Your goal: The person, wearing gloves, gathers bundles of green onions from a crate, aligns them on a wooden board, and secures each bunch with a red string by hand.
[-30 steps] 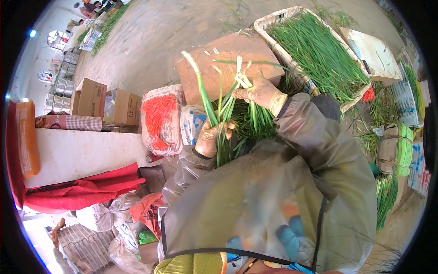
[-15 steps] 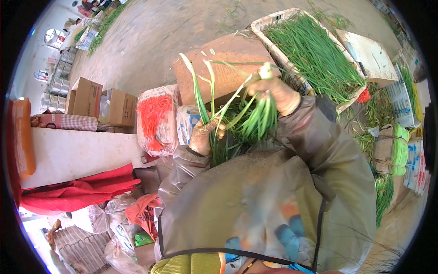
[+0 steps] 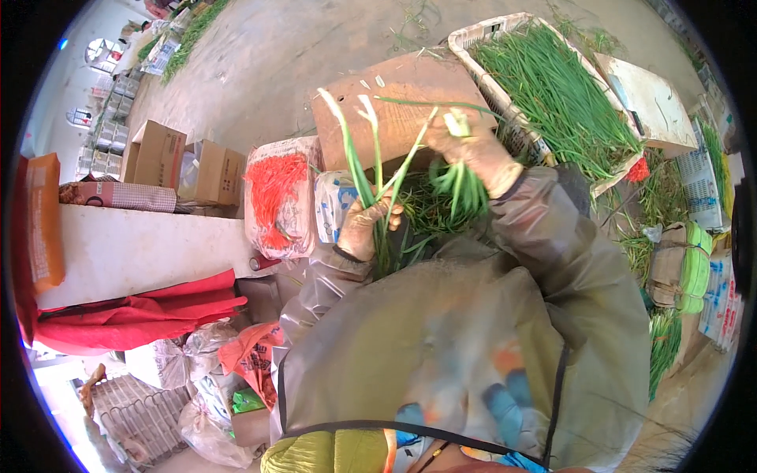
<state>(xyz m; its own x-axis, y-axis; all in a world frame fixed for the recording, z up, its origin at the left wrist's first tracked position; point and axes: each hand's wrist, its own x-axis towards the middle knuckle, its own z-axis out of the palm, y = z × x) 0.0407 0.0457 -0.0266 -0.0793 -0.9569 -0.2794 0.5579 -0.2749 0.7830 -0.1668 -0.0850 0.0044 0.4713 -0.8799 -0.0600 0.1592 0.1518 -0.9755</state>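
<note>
My left hand is closed round a few long scallions, their pale stem ends pointing up and apart. To its right, my right hand grips a thicker bunch of scallions. That bunch's white ends show above the fingers, and its green leaves hang below them. One stalk slants from the left hand up to the fingers of the right; I cannot tell whether they pinch it. Loose green leaves lie beneath both hands, partly hidden by my arms and apron.
A worn brown board lies beyond my hands, with one leaf and white scraps on it. A white crate full of greens stands at the right. Red ties rest on a wrapped bundle at the left, beside a white tabletop.
The stalk between the hands now stands steeper, and the left hand's scallions have shifted slightly. Both hands keep their hold. The whole view has moved a little.
</note>
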